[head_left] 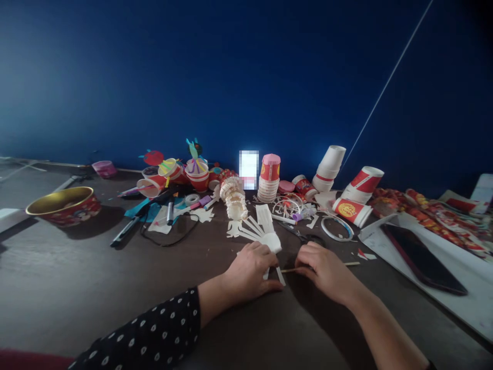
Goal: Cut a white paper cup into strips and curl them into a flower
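My left hand rests on the dark table, fingers curled over a white paper cup cut into strips that fan out away from me. My right hand lies just beside it, pinching a thin wooden stick that lies flat on the table and sticks out to the right. The two hands are a short gap apart. Black scissors lie just beyond the right hand.
Red and white paper cups, a stack of cut cups, decorated cups, markers and tape rings crowd the far side. A gold-lined red bowl sits left. A dark phone lies on white board at right.
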Demonstrator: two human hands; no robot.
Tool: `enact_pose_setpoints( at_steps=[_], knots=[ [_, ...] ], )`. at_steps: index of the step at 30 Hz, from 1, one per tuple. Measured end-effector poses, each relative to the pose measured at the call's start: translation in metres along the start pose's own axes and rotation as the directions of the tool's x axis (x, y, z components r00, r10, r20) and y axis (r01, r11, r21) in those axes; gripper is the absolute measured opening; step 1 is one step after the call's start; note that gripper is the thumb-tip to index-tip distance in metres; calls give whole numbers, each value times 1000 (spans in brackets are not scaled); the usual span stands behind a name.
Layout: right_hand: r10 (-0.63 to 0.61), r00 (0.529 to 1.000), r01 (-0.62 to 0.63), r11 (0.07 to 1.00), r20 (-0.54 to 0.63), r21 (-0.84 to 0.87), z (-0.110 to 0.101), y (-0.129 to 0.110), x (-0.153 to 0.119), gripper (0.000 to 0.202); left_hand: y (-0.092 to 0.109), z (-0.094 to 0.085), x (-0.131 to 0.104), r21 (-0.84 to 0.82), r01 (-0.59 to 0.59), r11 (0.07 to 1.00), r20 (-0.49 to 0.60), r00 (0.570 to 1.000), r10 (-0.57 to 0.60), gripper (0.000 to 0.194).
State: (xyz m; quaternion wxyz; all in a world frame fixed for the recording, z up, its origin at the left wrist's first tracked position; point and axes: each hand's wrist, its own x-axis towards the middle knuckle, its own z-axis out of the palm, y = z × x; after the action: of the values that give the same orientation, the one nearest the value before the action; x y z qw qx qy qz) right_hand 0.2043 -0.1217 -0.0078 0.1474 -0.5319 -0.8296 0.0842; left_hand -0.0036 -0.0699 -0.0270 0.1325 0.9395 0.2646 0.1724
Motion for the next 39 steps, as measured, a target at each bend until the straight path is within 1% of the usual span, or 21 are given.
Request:
enact_pose_setpoints(
  at_steps=[4,9,13,20,23,25,29,32,35,39],
  knots=[
    [-49,999,49,997,14,-54,-1,-4,0,19,0,1,0,-14,5,1000,-4,1000,-5,32],
    [-99,995,100,995,26,-23,-3,-10,0,20,0,1,-1,-26,11,1000,-11,1000,-11,33],
    [-82,996,82,997,30,6,-4,-10,-1,19,2,-1,-2,-14,-4,1000,-11,1000,4,40],
    [-36,999,35,999,35,25,-4,-3,-2,18,5,-2,-4,-63,-18,998,-15,1000,17,18],
    [-14,1000,13,999,15,39,-5,0,-3,17,6,-1,-4,-80,-28,996,-7,1000,28,14],
    [-4,1000,4,999,-1,52,-5,0,-4,16,7,-1,-4,-75,-1,997,-11,1000,0,16],
    [-18,1000,18,999,2,51,-2,-7,-2,14,8,0,-5,-55,64,996,-25,998,-65,25],
    [-31,1000,30,999,3,39,2,-13,1,14,7,2,-4,-45,43,998,-32,998,-45,28],
    [-65,998,64,997,25,46,5,-15,1,14,7,2,-4,-46,2,999,-29,1000,-3,25],
    [-79,996,77,996,32,48,8,-15,1,13,7,1,-3,-49,-10,999,-10,1000,9,19]
  ],
)
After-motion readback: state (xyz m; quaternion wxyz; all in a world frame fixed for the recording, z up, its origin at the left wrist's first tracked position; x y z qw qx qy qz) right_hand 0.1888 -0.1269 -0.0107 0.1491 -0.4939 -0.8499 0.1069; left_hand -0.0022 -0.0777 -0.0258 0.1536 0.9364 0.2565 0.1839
